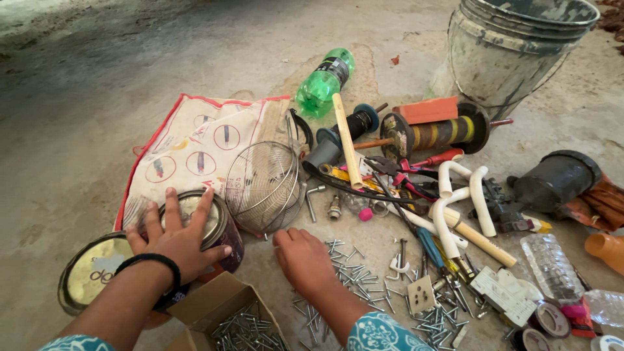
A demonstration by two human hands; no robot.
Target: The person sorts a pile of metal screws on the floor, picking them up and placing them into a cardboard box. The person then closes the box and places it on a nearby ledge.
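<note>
A: What is the ground like here?

B: A bare concrete floor (130,58), grey and rough, with a darker damp-looking patch round the green bottle (323,81). No walls show; only floor, lit brighter toward the far left.

A: Take the tin (214,227) as the mark. Where are the hands?

B: The left hand (175,240) lies flat on top of the tin, fingers spread, the grip open and clasping nothing. A black band sits on that wrist. The right hand (302,257) is just right of the tin, palm down on the floor at the edge of the nails (351,273); its fingers curl under, and I cannot tell whether they pinch anything.

A: And around the tin?

B: Just left of it lies a round lid (88,273), flat on the floor. Behind it a printed sack (188,143) is spread out, and a wire basket (263,185) stands just right of it, touching the sack. Near the tin, toward the camera, a cardboard box (227,318) holds more nails.

A: Farther off?

B: Well right of the tin, a heap of tools: spools (435,133), white pipe bends (455,195), a wooden stick (346,140), screwdrivers. Far right and behind, stacked buckets (513,52), spattered grey.
</note>
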